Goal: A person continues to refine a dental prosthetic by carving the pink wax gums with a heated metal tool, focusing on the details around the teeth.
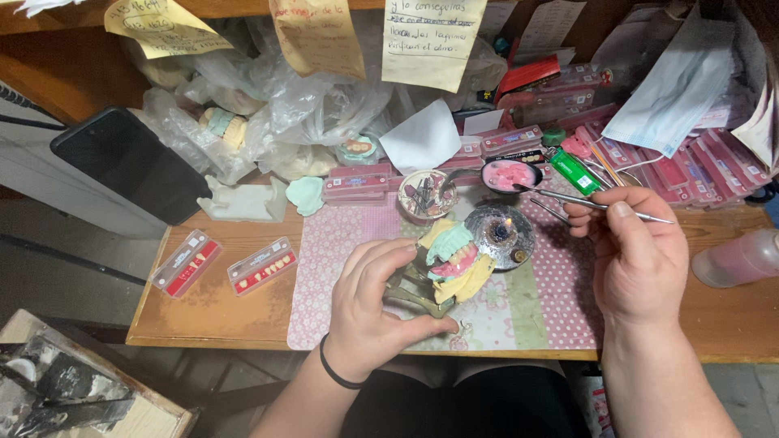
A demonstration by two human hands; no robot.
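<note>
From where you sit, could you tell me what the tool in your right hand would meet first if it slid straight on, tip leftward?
Probably the small dish of pink wax, which the metal tool in the right hand points toward; depth is unclear.

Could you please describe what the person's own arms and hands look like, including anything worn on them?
Both forearms are bare, with no sleeves in view. The left hand wears no glove; a thin black band, like a hair tie, circles its wrist. The right hand is also ungloved, with nothing on its wrist and no ring or watch that I can see. Fingernails are short and unpainted.
</note>
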